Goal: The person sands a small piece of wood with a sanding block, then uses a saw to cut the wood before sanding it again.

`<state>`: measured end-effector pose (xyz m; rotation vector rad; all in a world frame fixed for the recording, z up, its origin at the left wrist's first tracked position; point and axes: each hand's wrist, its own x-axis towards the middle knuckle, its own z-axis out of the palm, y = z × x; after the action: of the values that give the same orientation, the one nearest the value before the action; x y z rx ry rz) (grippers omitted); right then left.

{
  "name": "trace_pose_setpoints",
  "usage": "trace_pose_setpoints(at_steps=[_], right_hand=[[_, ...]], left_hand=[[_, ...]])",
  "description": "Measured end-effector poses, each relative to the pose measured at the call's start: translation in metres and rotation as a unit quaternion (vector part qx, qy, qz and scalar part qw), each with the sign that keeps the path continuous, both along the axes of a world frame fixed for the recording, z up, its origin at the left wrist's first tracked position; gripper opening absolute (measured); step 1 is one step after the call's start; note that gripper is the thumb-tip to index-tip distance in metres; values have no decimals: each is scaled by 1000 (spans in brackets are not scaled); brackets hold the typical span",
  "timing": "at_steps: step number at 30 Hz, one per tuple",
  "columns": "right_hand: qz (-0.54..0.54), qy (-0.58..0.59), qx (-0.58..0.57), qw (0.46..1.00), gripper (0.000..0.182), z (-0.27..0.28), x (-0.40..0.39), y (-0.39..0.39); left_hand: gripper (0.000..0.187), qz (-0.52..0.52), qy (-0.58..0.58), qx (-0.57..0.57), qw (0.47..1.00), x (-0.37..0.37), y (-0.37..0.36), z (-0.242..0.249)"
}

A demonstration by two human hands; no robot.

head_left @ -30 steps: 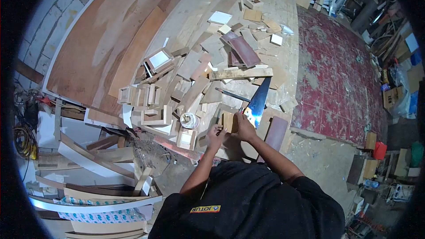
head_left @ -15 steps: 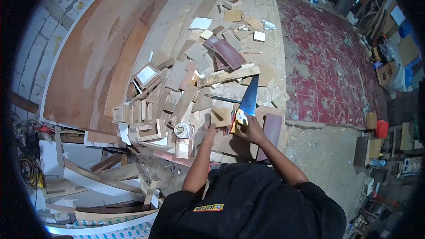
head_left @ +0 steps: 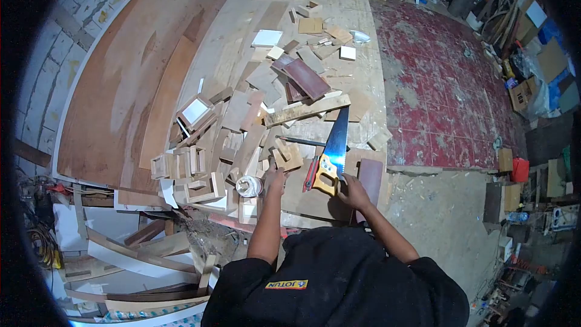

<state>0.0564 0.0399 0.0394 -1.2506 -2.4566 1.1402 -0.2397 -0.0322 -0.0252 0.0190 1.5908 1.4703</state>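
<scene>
Left hand point(head_left: 275, 180) has taken the square pale-wood block point(head_left: 292, 158) clear of the yellow-handled steel handsaw point(head_left: 336, 149), right hand point(head_left: 354, 192) beside it; finger grips I can't tell.

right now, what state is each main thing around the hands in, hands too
left hand: at the block, grip unclear
right hand: beside the saw, contact unclear
block: by the left hand, held or resting unclear
saw: lying, uncovered
red tool: lying beside the saw
strip: lying slantwise
jar: upright, lid unclear
box: open, inside showing
</scene>
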Motion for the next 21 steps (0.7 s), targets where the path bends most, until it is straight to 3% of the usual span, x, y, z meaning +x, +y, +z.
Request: trace_pose_setpoints(at_steps=[2,5,7,12,15,19,21], right_hand=[[-20,10,7,1000,71,-2,7,-1],[-30,36,21,999,71,-14,19,2],[-40,34,11,999,68,-6,20,2],[-70,33,-21,997,68,-1,22,1],[-95,52,-41,993,70,0,23,4],[-112,51,-55,991,68,1,23,2],[-115,51,-66,990,66,2,22,2]], left_hand=[[34,1,34,28,999,-17,0,-24],[33,42,24,51,998,-25,7,-12],[34,3,58,58,997,-33,12,-17],[37,77,7,58,995,-30,20,-7],[29,49,86,59,993,-25,24,2],[28,31,91,53,994,-28,24,0],[27,78,47,96,991,-24,27,1]])
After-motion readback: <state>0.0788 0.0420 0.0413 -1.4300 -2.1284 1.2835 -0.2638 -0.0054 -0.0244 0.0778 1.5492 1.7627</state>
